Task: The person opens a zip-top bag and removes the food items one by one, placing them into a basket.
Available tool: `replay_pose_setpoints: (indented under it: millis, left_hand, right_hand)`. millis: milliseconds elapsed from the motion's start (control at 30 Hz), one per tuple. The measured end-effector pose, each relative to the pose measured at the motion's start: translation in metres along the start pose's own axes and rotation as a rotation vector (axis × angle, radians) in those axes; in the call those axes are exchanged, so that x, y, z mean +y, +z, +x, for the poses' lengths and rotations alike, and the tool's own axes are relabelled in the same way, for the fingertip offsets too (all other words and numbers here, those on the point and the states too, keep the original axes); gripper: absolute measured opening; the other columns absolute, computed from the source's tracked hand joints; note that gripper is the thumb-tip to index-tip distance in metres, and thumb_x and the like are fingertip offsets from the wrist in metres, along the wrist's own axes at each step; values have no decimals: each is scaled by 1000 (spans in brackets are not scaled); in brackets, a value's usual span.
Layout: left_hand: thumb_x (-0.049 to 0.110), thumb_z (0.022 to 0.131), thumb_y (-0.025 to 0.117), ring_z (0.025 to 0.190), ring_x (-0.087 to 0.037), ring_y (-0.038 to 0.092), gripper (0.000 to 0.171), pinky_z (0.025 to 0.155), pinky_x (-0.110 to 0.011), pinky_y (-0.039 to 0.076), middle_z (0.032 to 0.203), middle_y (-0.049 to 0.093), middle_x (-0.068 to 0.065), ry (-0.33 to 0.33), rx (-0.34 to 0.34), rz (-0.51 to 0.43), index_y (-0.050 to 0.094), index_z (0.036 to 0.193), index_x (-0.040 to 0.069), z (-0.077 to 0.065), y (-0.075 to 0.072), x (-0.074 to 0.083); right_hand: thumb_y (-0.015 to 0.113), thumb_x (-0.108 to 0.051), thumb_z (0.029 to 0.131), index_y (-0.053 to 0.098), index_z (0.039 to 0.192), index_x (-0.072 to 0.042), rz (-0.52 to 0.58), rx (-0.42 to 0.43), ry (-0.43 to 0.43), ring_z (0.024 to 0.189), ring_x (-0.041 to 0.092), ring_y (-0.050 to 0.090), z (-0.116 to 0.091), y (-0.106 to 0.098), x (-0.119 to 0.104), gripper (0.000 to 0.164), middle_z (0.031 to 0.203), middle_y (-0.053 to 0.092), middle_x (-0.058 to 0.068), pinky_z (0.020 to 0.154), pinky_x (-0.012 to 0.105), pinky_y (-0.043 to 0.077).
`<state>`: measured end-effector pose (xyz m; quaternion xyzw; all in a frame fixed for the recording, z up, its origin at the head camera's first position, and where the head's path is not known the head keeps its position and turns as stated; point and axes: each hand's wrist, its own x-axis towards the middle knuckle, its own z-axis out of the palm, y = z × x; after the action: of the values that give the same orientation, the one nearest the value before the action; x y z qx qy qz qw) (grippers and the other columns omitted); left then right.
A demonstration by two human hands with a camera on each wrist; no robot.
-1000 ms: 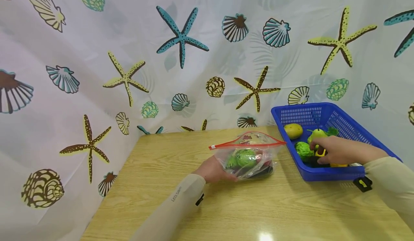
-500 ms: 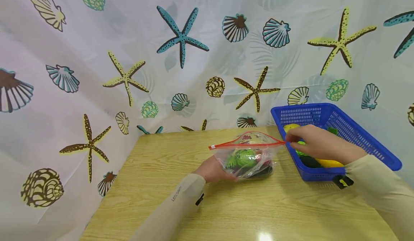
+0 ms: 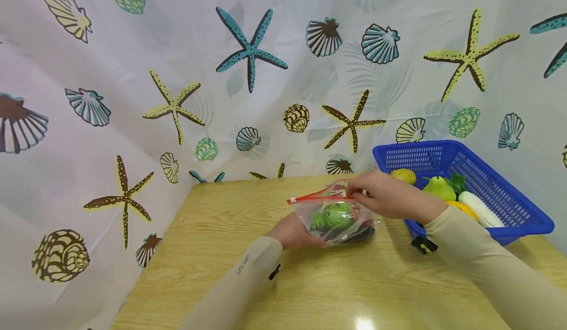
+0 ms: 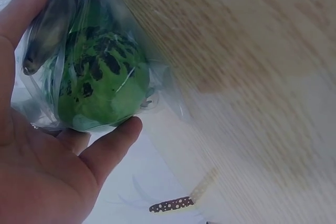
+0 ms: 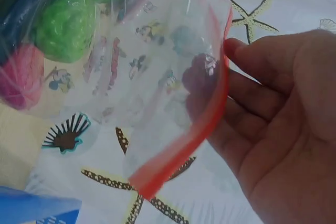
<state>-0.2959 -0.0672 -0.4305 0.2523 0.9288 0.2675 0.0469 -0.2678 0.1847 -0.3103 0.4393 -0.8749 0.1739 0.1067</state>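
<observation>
My left hand (image 3: 294,231) grips the lower left side of a clear zip bag (image 3: 343,231) with a red zip edge (image 5: 181,156). Through the plastic show a round green cabbage-like vegetable (image 3: 338,215), a pink piece (image 5: 23,77) and a long dark one. The left wrist view shows thumb and fingers around the bag, against a green, dark-streaked round piece (image 4: 102,85). My right hand (image 3: 385,192) is at the bag's mouth. Its fingertips hold a dark purple bunch of grapes (image 5: 202,85), seen blurred through the plastic; part of it is hidden.
A blue plastic basket (image 3: 529,221) stands to the right on the wooden table (image 3: 230,212). In it lie a potato (image 3: 404,176), a pear (image 3: 440,188), a white vegetable (image 3: 480,209) and a yellow piece (image 3: 462,208). A shell-patterned curtain (image 3: 266,98) hangs behind.
My right hand has lifted out of the blue basket and moved left to the bag's mouth, carrying the grapes. The left hand and the bag have stayed in place.
</observation>
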Motion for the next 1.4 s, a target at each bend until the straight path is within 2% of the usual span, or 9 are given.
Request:
replay_pose_setpoints:
  millis: [267, 400, 567, 767, 900, 1000, 1133, 1267, 1400]
  left_hand:
    - [43, 55, 91, 103, -6, 47, 102, 93, -41, 44, 127, 51, 14, 18, 14, -38, 38, 142, 36, 2, 3, -2]
    - [45, 55, 90, 102, -5, 48, 97, 93, -39, 45, 124, 53, 13, -14, 19, -25, 43, 139, 31, 1, 4, -3]
    - [48, 53, 89, 98, -7, 51, 90, 92, -38, 46, 117, 57, 10, -62, 40, -35, 49, 131, 27, -1, 6, -5]
    - [50, 51, 89, 97, -7, 51, 91, 92, -39, 46, 116, 57, 9, -82, 44, -55, 50, 130, 24, -1, 8, -9]
    - [50, 52, 89, 93, -6, 52, 87, 89, -38, 48, 111, 59, 10, -72, 27, -46, 52, 128, 28, 2, 8, -11]
    - [52, 52, 89, 93, -6, 52, 89, 89, -38, 47, 111, 59, 11, -87, 3, -34, 51, 129, 28, 3, 7, -12]
    - [49, 52, 89, 96, -8, 51, 92, 91, -39, 46, 112, 59, 10, -72, -16, -35, 48, 132, 29, 6, 6, -12]
    - [46, 53, 90, 99, -7, 50, 95, 92, -40, 45, 115, 57, 12, -45, -29, -48, 44, 135, 34, 9, 5, -12]
    - [45, 54, 90, 98, -7, 50, 92, 92, -40, 45, 113, 57, 13, -27, -42, -69, 45, 133, 35, 10, 4, -13]
  right_hand:
    - [59, 4, 85, 70, 89, -15, -31, -155, 12, 74, 12, 54, 20, 24, 7, 22, 86, 66, -3, 67, 34, 52]
    - [59, 7, 79, 71, 90, -14, -76, -236, 9, 78, 14, 54, 27, 33, 9, 26, 86, 66, -4, 72, 35, 52]
    - [66, -4, 78, 72, 103, -14, -148, -327, 62, 98, 17, 55, 34, 38, 7, 27, 103, 68, -3, 89, 41, 49]
    - [69, -14, 81, 66, 121, -15, -162, -444, 158, 105, 19, 54, 40, 40, 4, 40, 115, 66, 2, 94, 43, 46]
    - [69, -12, 80, 61, 128, -17, -175, -489, 210, 100, 16, 56, 43, 45, 10, 48, 114, 66, 3, 92, 42, 48]
    - [68, -13, 81, 59, 131, -18, -188, -511, 220, 87, 11, 57, 45, 50, 16, 51, 104, 68, 0, 86, 38, 51]
    - [66, -16, 83, 63, 123, -17, -188, -530, 241, 76, 9, 56, 46, 58, 22, 41, 91, 68, -5, 81, 38, 52]
    - [62, -20, 88, 65, 120, -17, -200, -539, 276, 75, 8, 56, 46, 62, 26, 32, 88, 68, -7, 82, 39, 51]
    - [55, -30, 94, 61, 127, -21, -227, -539, 279, 79, 7, 57, 48, 65, 28, 35, 95, 69, -7, 83, 38, 51]
